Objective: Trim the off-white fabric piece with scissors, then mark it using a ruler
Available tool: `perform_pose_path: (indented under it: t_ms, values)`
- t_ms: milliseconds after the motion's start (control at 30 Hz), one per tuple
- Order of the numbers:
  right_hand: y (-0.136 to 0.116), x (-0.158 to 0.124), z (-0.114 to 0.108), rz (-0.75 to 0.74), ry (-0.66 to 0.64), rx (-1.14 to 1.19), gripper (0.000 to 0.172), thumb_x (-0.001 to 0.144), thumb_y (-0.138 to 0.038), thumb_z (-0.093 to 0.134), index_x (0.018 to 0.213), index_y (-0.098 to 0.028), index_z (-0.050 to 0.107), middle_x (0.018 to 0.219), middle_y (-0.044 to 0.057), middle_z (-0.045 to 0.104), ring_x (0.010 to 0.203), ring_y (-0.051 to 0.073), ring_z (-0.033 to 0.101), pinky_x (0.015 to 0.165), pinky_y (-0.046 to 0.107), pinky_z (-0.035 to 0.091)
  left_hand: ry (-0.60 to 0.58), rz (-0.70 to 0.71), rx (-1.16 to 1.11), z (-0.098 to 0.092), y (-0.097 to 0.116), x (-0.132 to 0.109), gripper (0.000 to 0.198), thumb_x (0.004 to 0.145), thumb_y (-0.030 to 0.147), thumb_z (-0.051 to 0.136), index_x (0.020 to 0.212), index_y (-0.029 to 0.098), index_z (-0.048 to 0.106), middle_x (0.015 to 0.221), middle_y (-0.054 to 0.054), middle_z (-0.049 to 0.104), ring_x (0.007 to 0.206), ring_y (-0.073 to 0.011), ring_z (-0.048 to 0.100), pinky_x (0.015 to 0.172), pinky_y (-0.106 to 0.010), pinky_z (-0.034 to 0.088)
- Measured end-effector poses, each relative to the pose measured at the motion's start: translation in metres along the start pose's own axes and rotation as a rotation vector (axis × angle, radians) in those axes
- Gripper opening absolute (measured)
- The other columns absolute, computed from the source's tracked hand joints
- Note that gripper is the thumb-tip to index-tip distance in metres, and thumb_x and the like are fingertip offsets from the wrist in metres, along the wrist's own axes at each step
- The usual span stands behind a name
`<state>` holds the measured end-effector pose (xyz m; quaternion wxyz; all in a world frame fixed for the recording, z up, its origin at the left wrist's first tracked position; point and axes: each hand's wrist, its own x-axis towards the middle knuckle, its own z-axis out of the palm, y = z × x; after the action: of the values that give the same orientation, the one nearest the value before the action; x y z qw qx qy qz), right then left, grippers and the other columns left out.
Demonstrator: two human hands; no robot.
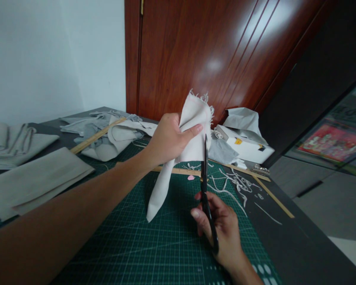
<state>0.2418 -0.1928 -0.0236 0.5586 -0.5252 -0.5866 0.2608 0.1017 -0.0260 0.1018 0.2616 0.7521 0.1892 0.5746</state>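
My left hand (178, 136) grips a piece of off-white cloth (195, 109), its thumb pressed on the front. The cloth is held up above the mat, with a frayed edge at top and right and a faint pink line near that edge. A narrow part of it hangs down below the hand. My right hand (221, 223) is closed around the handles of black scissors (204, 174), which point upward. Their blades lie at the lower right edge of the cloth; whether they are parted is hard to make out.
A green cutting mat (154, 249) covers the table. Folded cloth (41, 178) lies left, with a wooden ruler (99, 134) over fabric scraps behind it. At right are cut strips (240, 184), more rulers (274, 198) and a white box (243, 142). A pink chalk piece (191, 177) lies mid-mat.
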Motion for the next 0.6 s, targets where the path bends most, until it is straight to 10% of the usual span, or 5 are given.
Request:
perform_pose_path:
  t_ms: [600]
  values:
    - [0.0027,-0.0008,0.001,0.008,0.009,0.007,0.03,0.092,-0.044,0.083,0.106,-0.021,0.07,0.061,-0.008,0.057,0.046,0.011,0.05,0.044,0.022,0.039,0.027,-0.032,0.015,-0.0011,0.003,-0.0007,0.026,0.087,0.038,0.078,0.078,0.014,0.073,0.076,-0.007,0.073,0.067,-0.018,0.062,0.055,-0.028,0.044]
